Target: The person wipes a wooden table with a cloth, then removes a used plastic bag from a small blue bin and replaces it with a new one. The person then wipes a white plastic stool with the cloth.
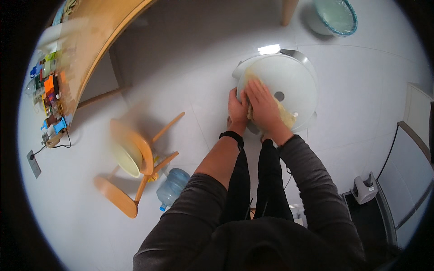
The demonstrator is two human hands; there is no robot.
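Before me stands a round white stool-like top (298, 79) with a dark round hole near its middle. Grey curved pieces show beneath its rim. My left hand (238, 107) grips the left edge of this top, and a black band circles the wrist. Flat against the surface, my right hand (262, 101) presses down on a crumpled yellowish cloth (285, 115). The cloth sticks out past the fingertips and to the right of the palm; the rest is hidden under the hand.
At left, a wooden chair (147, 157) holds a pale yellow basin (127, 159), beside a blue water jug (173, 185). A wooden table (101, 28) with cluttered small items fills the upper left. A lined bin (335, 17) stands upper right; a grey device (365, 189) is lower right.
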